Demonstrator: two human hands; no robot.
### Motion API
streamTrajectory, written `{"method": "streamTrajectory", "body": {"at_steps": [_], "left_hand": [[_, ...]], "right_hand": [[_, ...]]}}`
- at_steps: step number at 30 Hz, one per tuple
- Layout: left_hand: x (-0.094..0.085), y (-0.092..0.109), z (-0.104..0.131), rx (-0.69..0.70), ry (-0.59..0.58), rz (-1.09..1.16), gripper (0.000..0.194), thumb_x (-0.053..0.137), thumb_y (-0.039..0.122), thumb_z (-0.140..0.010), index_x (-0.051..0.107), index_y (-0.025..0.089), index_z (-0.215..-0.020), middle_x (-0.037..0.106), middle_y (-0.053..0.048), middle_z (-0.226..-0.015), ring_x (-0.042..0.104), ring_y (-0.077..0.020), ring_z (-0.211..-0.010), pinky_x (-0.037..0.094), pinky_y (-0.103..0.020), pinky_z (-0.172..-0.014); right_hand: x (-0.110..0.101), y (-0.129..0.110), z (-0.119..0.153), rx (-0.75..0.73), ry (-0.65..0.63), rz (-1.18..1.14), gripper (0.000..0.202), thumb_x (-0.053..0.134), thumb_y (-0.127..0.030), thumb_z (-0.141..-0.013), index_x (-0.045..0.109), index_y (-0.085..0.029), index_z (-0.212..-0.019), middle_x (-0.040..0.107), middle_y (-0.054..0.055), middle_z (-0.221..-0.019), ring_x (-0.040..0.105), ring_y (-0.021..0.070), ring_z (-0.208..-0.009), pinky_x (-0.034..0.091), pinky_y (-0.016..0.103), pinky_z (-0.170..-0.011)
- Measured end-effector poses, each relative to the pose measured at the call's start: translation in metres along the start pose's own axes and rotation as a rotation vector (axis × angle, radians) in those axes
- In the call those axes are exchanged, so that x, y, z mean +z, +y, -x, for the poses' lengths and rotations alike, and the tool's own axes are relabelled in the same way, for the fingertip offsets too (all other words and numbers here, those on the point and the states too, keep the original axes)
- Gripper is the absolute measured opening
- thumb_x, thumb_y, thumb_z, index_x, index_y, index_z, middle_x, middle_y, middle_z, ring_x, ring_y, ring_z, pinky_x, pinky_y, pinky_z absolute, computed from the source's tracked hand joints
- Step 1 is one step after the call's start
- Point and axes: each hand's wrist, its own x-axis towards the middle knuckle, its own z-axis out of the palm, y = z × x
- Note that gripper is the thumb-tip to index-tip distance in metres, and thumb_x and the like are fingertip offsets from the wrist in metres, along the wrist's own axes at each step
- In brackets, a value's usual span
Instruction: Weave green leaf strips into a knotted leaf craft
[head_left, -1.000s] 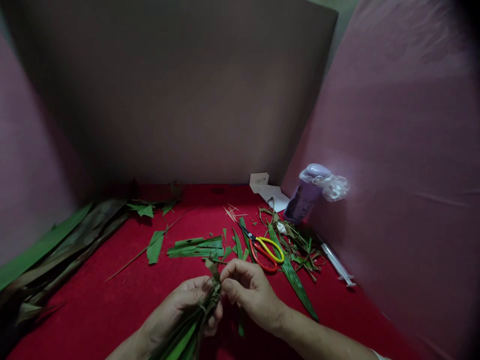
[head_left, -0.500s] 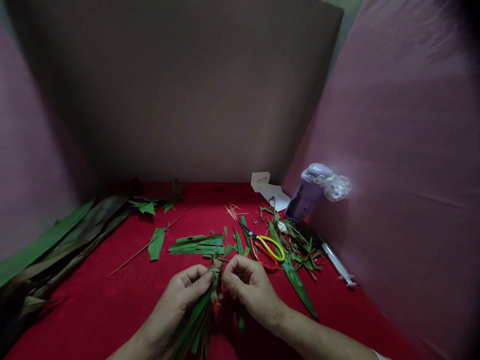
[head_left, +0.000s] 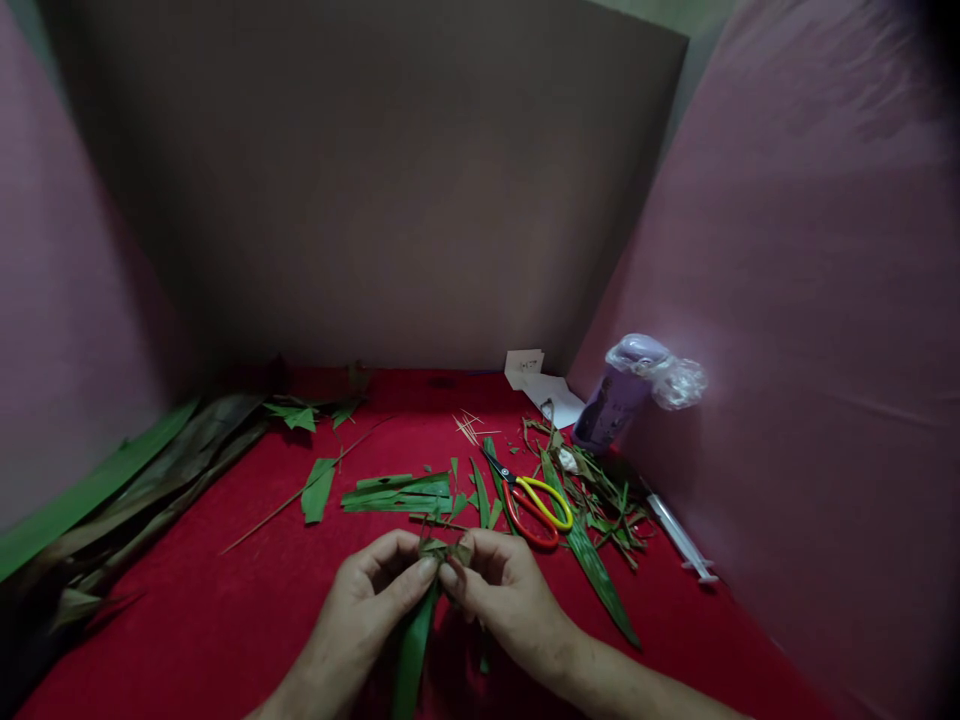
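Note:
Between my two hands is a bundle of leaves (head_left: pixel 417 640), with long green blades hanging down and dry brownish pieces at its top. My left hand (head_left: pixel 367 600) pinches the top of it between thumb and fingers. From the other side, my right hand (head_left: pixel 510 590) grips the brownish end, thumb close to the left thumb. Just beyond the hands lie cut green leaf strips (head_left: pixel 397 493). Scissors (head_left: pixel 534 505) with one red and one yellow handle rest behind the right hand.
Long leaves (head_left: pixel 142 470) lie at the left, near a thin stick (head_left: pixel 277 508). Toothpicks (head_left: pixel 466 428) and white paper (head_left: pixel 551 396) are at the back. To the right stand a purple cup (head_left: pixel 611 405) in plastic, a heap of stems (head_left: pixel 600 495) and a syringe (head_left: pixel 681 537). Walls enclose the red cloth (head_left: pixel 187 620).
My right hand has closed on the bundle's top, where it was beside it before. The bundle has turned, so a broad green blade now faces me. The view has shifted slightly.

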Motion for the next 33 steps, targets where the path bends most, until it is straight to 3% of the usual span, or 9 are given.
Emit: {"method": "streamTrajectory", "body": {"at_steps": [5,13,21,24,27,33], "left_hand": [[-0.0027,-0.0038,-0.0002,0.005,0.007,0.015,0.012,0.074,0.028,-0.069,0.067,0.018,-0.068,0.059,0.005,-0.058,0.043,-0.006,-0.046,0.034,-0.014,-0.043],[0.0011,-0.0036,0.0018,0.012,0.031,-0.026,0.016,0.073,0.032,-0.069,0.067,0.017,-0.068,0.056,0.006,-0.053,0.039,-0.0056,-0.043,0.033,-0.014,-0.041],[-0.0001,-0.0039,-0.002,0.04,0.032,0.036,0.021,0.078,0.032,-0.063,0.072,0.018,-0.078,0.07,-0.002,-0.074,0.06,-0.017,-0.073,0.047,-0.021,-0.067],[0.0005,-0.0025,-0.0017,0.025,0.023,0.017,0.017,0.076,0.033,-0.065,0.072,0.018,-0.071,0.068,0.0,-0.066,0.056,-0.0125,-0.061,0.044,-0.018,-0.058],[0.0019,-0.0012,-0.0004,-0.004,0.032,-0.002,0.017,0.075,0.032,-0.067,0.07,0.016,-0.063,0.06,0.004,-0.053,0.044,-0.0067,-0.045,0.036,-0.015,-0.044],[0.0048,-0.0005,0.0012,-0.03,0.051,0.019,0.022,0.074,0.034,-0.068,0.066,0.015,-0.059,0.052,0.006,-0.047,0.037,-0.005,-0.042,0.029,-0.014,-0.039]], "right_hand": [[-0.0001,-0.0046,0.0013,0.019,-0.009,-0.01,0.038,0.067,-0.045,-0.073,0.044,-0.017,-0.06,0.042,-0.007,-0.048,0.032,0.006,-0.045,0.025,0.02,-0.045],[0.0002,-0.0058,0.0008,0.004,-0.029,-0.01,0.03,0.065,-0.036,-0.072,0.045,-0.017,-0.059,0.042,-0.007,-0.048,0.032,0.0061,-0.045,0.024,0.02,-0.045],[-0.0012,0.0018,-0.0014,-0.013,-0.037,-0.021,0.04,0.068,-0.045,-0.072,0.043,-0.017,-0.059,0.04,-0.007,-0.048,0.031,0.0058,-0.046,0.023,0.02,-0.045],[-0.0001,0.0014,-0.0008,-0.022,-0.046,-0.015,0.04,0.068,-0.046,-0.072,0.043,-0.017,-0.059,0.04,-0.007,-0.048,0.031,0.0059,-0.046,0.023,0.021,-0.045],[0.0015,-0.0009,0.0006,-0.027,-0.054,0.005,0.04,0.067,-0.046,-0.072,0.043,-0.018,-0.059,0.041,-0.006,-0.049,0.032,0.0065,-0.047,0.024,0.021,-0.046],[0.0037,0.0007,0.0021,-0.019,-0.057,-0.028,0.038,0.066,-0.044,-0.073,0.042,-0.018,-0.059,0.039,-0.007,-0.049,0.03,0.0058,-0.046,0.024,0.02,-0.045]]}}
